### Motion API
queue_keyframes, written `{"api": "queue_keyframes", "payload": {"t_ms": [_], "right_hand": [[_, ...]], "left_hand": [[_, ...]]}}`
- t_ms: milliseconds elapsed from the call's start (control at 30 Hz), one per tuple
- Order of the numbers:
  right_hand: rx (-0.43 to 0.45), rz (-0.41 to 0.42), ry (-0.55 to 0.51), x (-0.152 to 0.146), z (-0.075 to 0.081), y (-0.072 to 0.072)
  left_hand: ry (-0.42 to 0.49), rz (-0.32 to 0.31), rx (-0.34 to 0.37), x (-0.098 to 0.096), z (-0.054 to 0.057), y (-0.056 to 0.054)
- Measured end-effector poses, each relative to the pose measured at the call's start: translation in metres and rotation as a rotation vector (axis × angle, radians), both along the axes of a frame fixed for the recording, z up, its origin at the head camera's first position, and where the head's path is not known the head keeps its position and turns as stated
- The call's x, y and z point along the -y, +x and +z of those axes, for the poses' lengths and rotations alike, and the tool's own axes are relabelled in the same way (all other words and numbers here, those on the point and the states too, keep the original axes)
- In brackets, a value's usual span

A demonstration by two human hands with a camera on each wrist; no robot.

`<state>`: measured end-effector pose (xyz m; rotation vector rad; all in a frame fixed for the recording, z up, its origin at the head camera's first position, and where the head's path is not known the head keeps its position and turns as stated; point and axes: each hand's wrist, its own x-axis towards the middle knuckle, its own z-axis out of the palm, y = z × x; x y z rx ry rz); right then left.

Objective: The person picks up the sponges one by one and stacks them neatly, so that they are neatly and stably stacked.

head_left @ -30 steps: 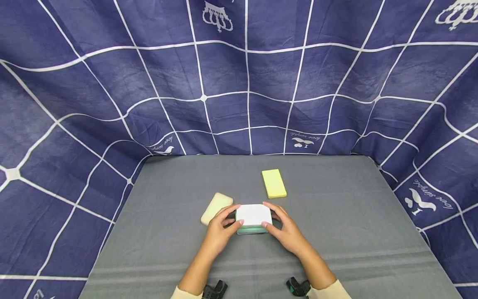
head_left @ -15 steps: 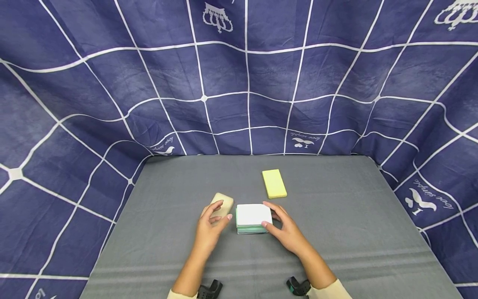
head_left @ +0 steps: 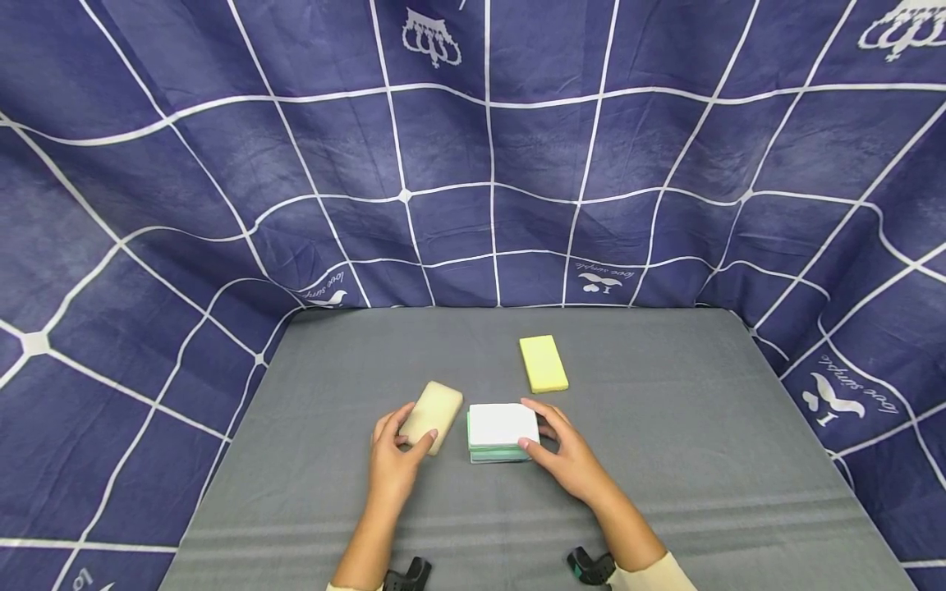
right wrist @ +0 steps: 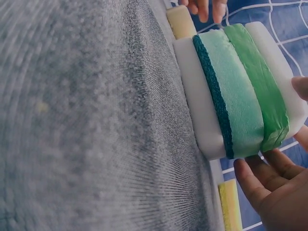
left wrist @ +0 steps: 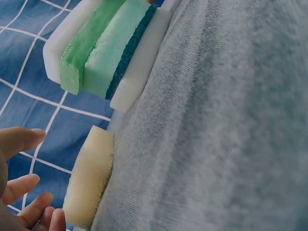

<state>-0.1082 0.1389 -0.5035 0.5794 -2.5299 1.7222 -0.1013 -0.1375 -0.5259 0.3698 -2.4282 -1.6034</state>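
Note:
In the head view my left hand [head_left: 397,460] reaches around the near end of a cream sponge [head_left: 438,410] with its fingers apart. The left wrist view shows those fingertips beside the sponge, without a clear grip. My right hand [head_left: 565,455] holds the right end of the top white sponge [head_left: 504,424], thumb at the near corner and index finger at the far one. Below it are a green wrapped block [right wrist: 260,86], a light-green sponge with a dark teal scouring side [right wrist: 231,91], and a white block [right wrist: 197,96] at the bottom. My lower right fingers touch the stack's side.
A yellow sponge [head_left: 543,364] lies flat behind the stack, slightly to the right. Grey cloth covers the table [head_left: 665,394]. A blue curtain with white lines [head_left: 532,148] stands around the back and sides.
My left hand has let go of the stack's left side and moved left to the cream sponge. My right hand and the stack have stayed in place.

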Motion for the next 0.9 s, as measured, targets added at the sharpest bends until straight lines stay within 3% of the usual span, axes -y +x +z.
{"api": "queue_keyframes", "payload": {"t_ms": [167, 267, 700, 900], "right_hand": [[-0.007, -0.006, 0.0, -0.003, -0.022, -0.007], [-0.002, -0.004, -0.008, -0.005, -0.027, -0.01], [-0.013, -0.005, -0.003, -0.007, -0.028, -0.009], [0.027, -0.002, -0.016, -0.007, -0.027, -0.009]], "left_hand": [[-0.013, 0.021, 0.032, 0.003, -0.004, 0.002], [-0.024, 0.01, 0.061, 0.003, -0.008, 0.002], [-0.108, -0.019, 0.124, 0.002, -0.019, 0.0], [-0.139, -0.029, 0.124, 0.003, -0.02, 0.002]]}}
